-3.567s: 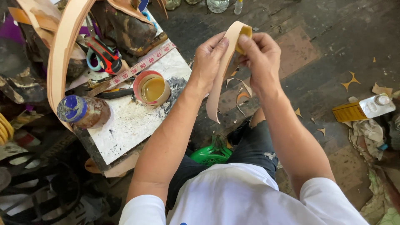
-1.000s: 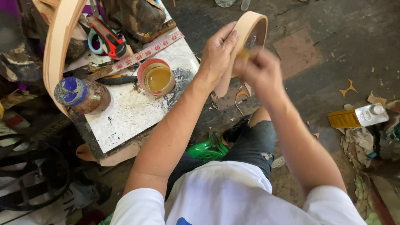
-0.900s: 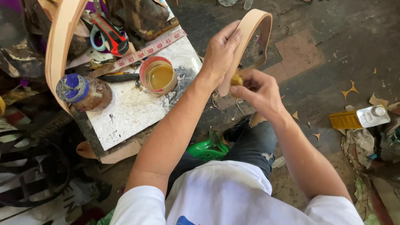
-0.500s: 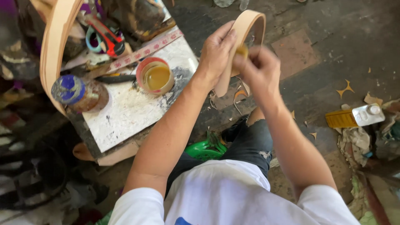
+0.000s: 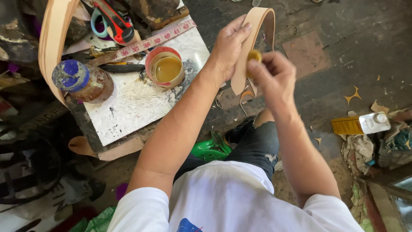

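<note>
My left hand [image 5: 227, 49] grips a tan leather strap [image 5: 251, 43] that curves over in a loop at its top end. My right hand [image 5: 274, 77] pinches a small yellow dauber [image 5: 254, 56] and presses it against the strap's inner face. To the left, on a white stained board [image 5: 128, 107], stands an open round tub of yellowish glue [image 5: 166, 68].
A blue-capped brown jar [image 5: 81, 81], a tape measure [image 5: 150, 41], scissors and a red utility knife [image 5: 113, 19] lie on the board. Another long tan strap [image 5: 53, 43] arcs at the left. A yellow-labelled bottle [image 5: 360, 124] lies on the dark floor at right. A green object [image 5: 208, 150] lies by my knee.
My right hand dropped below the strap with the dauber, then came back up against the strap. My left hand has kept hold of the strap throughout.
</note>
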